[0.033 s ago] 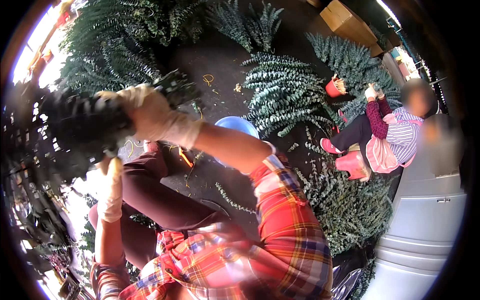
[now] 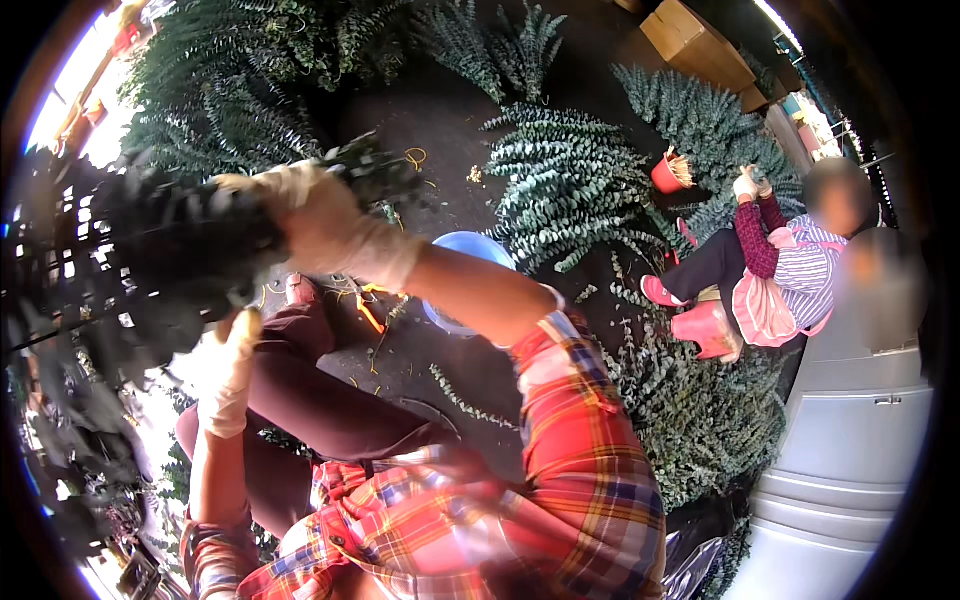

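Note:
A thick bunch of eucalyptus branches (image 2: 150, 235), dark and smeared by motion, fills the left side of the view. My right hand (image 2: 325, 215), in a pale glove, is closed around the bunch near its right end, with leafy tips sticking out beyond. Under the bunch, my gloved left hand (image 2: 232, 365) grips its lower side, the fingers partly hidden by leaves. Beneath my right forearm a blue basin (image 2: 462, 248) stands on the floor. Orange-handled pruning shears (image 2: 369, 312) lie by my foot.
Laid-out eucalyptus branches (image 2: 560, 185) cover the floor ahead, with more in a heap (image 2: 700, 415) at right. A co-worker (image 2: 790, 260) sits at right near a red bucket of sticks (image 2: 672, 174). A cardboard box (image 2: 697, 45) stands at the back, a grey cabinet (image 2: 850, 430) at far right.
My right hand and the bunch have shifted slightly to the right. My left hand has moved a little up and right with it. Both keep their hold.

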Available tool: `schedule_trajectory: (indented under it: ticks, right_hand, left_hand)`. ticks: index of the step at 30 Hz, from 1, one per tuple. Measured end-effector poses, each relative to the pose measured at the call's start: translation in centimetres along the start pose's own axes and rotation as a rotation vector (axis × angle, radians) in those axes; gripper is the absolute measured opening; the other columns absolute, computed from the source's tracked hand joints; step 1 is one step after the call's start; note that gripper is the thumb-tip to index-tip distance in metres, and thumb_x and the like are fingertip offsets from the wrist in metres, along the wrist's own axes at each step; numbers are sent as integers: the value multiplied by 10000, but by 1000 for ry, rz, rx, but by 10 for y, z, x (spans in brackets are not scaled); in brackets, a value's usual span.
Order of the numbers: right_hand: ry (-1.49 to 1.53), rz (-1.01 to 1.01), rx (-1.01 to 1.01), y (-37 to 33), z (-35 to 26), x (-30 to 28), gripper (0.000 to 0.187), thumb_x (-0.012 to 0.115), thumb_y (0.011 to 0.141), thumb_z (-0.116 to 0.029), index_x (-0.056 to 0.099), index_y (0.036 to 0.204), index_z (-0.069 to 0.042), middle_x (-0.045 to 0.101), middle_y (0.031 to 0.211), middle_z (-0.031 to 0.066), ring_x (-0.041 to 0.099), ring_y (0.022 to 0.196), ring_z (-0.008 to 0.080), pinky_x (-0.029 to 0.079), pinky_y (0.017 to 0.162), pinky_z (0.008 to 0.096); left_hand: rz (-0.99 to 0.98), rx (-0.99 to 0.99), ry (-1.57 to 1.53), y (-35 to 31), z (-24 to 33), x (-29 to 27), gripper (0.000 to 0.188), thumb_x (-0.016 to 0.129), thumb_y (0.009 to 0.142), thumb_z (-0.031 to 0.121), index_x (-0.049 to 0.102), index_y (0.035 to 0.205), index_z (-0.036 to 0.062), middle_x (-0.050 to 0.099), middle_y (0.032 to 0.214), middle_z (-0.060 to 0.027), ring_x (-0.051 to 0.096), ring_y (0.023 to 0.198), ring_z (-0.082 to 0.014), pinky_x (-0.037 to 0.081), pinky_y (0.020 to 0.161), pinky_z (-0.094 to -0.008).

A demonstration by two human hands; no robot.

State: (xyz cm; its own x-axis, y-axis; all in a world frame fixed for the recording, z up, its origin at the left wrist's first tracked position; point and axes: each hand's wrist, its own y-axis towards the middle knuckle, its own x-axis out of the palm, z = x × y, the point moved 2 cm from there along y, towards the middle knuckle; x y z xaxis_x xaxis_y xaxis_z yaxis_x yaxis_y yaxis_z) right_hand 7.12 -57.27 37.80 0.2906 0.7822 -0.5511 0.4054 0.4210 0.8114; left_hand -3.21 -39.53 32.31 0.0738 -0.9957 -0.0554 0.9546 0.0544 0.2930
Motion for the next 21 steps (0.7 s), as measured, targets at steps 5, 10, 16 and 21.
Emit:
schedule_trajectory:
  ticks: [5,10,16,21]
  right_hand:
    - [-298,-118,22,-45,61,-101,411,591,833,-333,538,1193,-142,617,862,6,600,772,177,450,694,357]
    - [-510,-239,62,-106,174,-236,707,660,648,-1,465,1312,-146,581,1203,35,538,1104,213,389,948,328]
    - [-1360,-628,675,-193,235,-347,801,727,666,-34,367,1374,-139,413,1387,68,445,1229,264,352,1021,386]
    - [-977,-480,1169,-360,233,-308,358,599,702,-17,586,1059,-44,599,1073,167,581,1013,324,463,895,386]
  left_hand:
    - [-194,27,53,2,9,13,628,552,881,345,325,1408,91,445,1344,-116,450,1189,-235,325,1013,-365]
    - [-261,-46,174,17,9,13,704,588,866,389,304,1424,65,435,1366,-144,445,1217,-256,311,1038,-383]
    - [-100,-230,332,18,20,-19,817,589,845,442,179,1470,111,328,1436,-165,344,1310,-283,238,1090,-428]
    - [-94,-277,312,12,5,-24,807,612,844,408,193,1465,106,326,1438,-159,355,1303,-280,251,1086,-430]
